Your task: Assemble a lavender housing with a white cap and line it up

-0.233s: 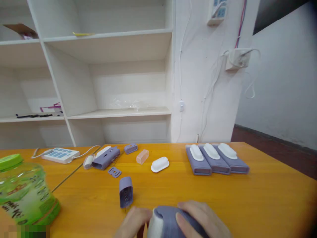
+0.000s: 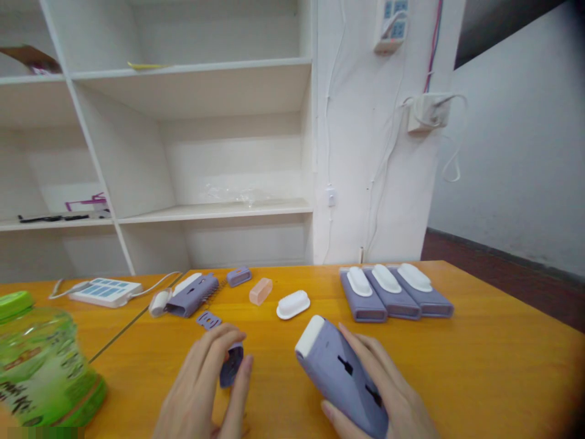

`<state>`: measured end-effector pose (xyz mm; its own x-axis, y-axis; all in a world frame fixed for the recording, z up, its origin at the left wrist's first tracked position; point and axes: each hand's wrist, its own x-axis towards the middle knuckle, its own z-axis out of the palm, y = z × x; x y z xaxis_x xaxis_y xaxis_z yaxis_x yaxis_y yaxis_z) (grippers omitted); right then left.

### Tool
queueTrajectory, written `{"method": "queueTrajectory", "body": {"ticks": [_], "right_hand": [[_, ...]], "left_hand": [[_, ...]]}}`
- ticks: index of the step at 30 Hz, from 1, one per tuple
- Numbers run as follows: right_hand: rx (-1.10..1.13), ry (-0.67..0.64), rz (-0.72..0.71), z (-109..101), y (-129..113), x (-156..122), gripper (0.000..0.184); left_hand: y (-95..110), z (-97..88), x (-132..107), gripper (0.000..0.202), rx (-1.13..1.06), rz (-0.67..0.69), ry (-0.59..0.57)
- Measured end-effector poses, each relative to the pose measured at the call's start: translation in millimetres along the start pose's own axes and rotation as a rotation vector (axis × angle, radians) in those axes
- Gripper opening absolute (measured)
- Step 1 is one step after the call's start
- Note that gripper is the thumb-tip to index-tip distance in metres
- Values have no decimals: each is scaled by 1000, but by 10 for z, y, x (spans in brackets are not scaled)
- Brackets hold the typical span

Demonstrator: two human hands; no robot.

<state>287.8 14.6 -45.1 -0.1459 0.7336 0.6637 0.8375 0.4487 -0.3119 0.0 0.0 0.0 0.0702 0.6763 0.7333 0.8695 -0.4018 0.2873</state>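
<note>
While a green bottle (image 2: 43, 366) stands at the far left of the table (image 2: 479, 353), the left hand (image 2: 205, 381) curls over a small purple cap (image 2: 231, 364), fingers closed on it from above as if to lift it off the wood. To the right of that cap, the right hand (image 2: 384, 390) cradles a purple casing (image 2: 340, 375) from below, fingers wrapped round its lower end, white tip tilted up and slotted face showing. Beyond the casing, three like units (image 2: 395, 292) lie side by side.
</note>
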Motion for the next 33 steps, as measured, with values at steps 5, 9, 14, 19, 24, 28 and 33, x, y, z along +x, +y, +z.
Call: {"method": "queueTrajectory", "body": {"ticks": [5, 9, 14, 19, 24, 28, 33], "right_hand": [[-102, -139, 143, 86, 99, -10, 62], [-209, -143, 149, 68, 155, -14, 61], [-156, -218, 195, -5, 100, 49, 61], [-87, -159, -133, -1, 103, 58, 54], [-160, -110, -675, 33, 210, 134, 56], [-261, -149, -777, -34, 166, 231, 55], [-271, 6, -709, -95, 21, 266, 42]], "left_hand": [[-423, 23, 48, 34, 113, 134, -81], [-530, 86, -34, 44, 120, 94, -163], [-628, 136, -5, 30, 63, 0, -202], [-617, -57, 165, 30, 79, -245, -311], [-635, -142, 207, 43, 195, -427, -437], [-606, -101, 165, 58, 173, -488, -496], [-487, -164, 136, 48, 80, -424, -531]]}}
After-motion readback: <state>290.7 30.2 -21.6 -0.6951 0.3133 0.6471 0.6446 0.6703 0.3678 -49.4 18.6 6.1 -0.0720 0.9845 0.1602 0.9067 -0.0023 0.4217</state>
